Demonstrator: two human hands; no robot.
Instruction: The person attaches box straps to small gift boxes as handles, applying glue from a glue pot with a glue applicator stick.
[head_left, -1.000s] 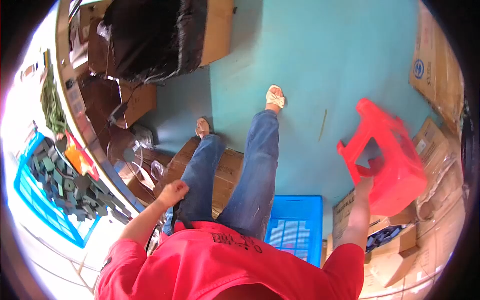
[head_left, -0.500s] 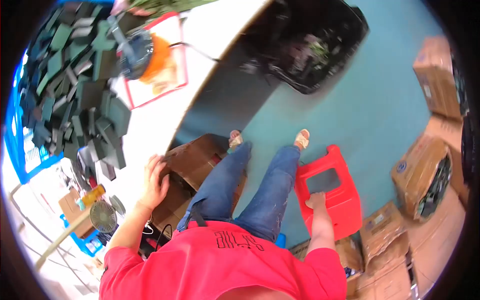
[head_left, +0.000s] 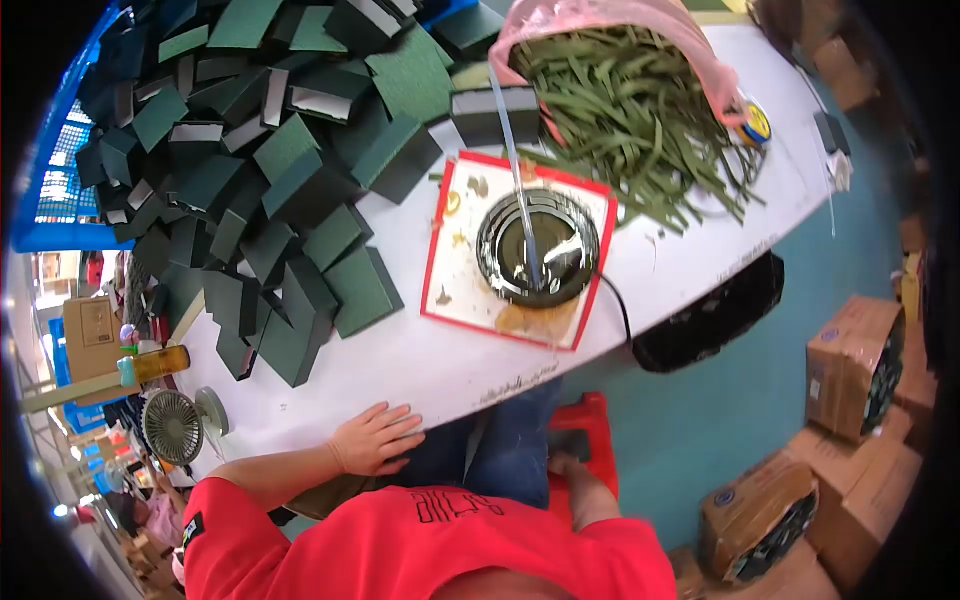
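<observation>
My left hand [head_left: 378,440] lies palm down on the near edge of the white table [head_left: 440,370], its fingers spread and nothing in them. Low at my right side, my right hand [head_left: 566,466] is closed on a red plastic stool [head_left: 592,420]; its fingers are partly hidden. Beyond my left hand, dark green boxes [head_left: 300,180] are heaped on the table. A round pot of dark glossy liquid [head_left: 545,245] stands on a red-edged white board [head_left: 455,255], with a thin stick [head_left: 515,150] slanting up out of it.
Green strips [head_left: 640,110] spill from a pink bag [head_left: 690,40] at the far side. A small fan [head_left: 173,427] stands at the table's left end. Cardboard boxes [head_left: 850,365] line the floor on the right. A black container [head_left: 710,315] is partly under the table.
My view has swung up and left onto the tabletop. My body is now close to the table, with my legs partly under it. The stool is nearer to me, my right hand still on it.
</observation>
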